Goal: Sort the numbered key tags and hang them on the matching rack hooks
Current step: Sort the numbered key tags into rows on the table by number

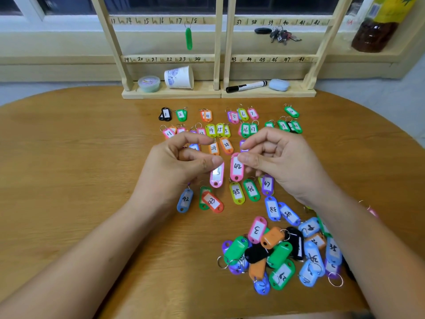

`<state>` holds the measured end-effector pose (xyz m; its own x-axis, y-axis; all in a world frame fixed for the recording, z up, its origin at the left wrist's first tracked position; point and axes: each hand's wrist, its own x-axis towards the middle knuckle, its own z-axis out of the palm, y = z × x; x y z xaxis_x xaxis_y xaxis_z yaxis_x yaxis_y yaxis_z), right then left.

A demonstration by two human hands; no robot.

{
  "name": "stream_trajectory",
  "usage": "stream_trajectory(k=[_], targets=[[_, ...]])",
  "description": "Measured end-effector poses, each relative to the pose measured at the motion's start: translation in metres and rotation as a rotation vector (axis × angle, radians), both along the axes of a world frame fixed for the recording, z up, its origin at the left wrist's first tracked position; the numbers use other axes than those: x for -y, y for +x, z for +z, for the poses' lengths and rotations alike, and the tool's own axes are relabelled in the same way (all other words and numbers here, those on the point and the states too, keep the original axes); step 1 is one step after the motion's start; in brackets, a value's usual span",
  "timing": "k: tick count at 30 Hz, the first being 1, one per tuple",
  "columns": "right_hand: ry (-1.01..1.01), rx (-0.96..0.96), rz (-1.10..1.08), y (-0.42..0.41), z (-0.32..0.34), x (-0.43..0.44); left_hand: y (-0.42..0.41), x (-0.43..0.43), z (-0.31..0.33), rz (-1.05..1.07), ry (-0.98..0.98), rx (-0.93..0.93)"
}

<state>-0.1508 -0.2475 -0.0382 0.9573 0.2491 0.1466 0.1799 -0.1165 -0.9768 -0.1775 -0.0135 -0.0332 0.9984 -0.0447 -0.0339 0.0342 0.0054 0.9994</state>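
Left hand (181, 164): centre-left of frame, thumb and forefinger pinching a pale pink tag (216, 178) (number half hidden).
Tag 42 (236, 169): pink, mid-frame, just beside the pale one.
Right hand (280, 162): centre-right, fingertips pinching Tag 42's top end.
Loose tags (282, 254): heaped lower right on the table (69, 157).

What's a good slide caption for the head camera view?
Left hand pinches a pale pink tag, right hand pink tag 42, above sorted tags on a wooden table.
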Motion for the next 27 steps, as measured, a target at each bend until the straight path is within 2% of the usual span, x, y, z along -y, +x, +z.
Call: stream_trajectory(k=[9,19,27], targets=[[-0.04,0.012,-0.018,0.004,-0.001,0.004,0.002,-0.01,0.002,0.075,0.032,0.035],[-0.397,-0.003,0.056,0.006,0.0,-0.022,0.001,-0.042,0.006,0.124,0.056,0.08],[-0.488,-0.04,0.056,-0.002,-0.002,-0.081,-0.002,-0.062,0.006,0.149,0.055,0.078]])
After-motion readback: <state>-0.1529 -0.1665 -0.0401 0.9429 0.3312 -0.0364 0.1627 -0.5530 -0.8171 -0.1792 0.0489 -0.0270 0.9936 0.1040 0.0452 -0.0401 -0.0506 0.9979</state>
